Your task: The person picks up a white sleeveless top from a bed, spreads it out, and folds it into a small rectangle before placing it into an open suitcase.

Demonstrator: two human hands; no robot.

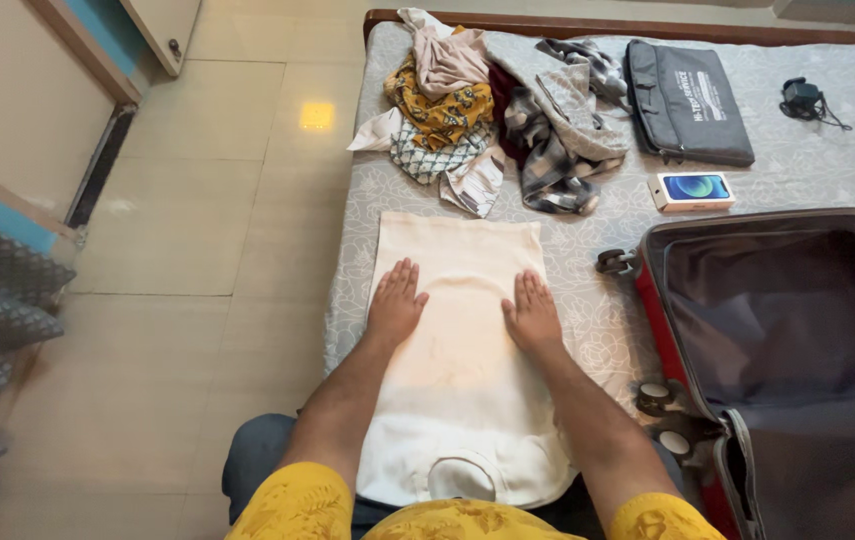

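both hands — left hand point(394, 303) and right hand point(532, 313) — lie open, flat on the cream shirt point(459, 380) — uneven pressing could crease it

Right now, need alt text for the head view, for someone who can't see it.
Both hands, left hand and right hand, press flat on a cream garment spread on a bed. An open red suitcase lies to the right. Beyond the hands lie a pile of clothes, a grey laptop bag and a small box.
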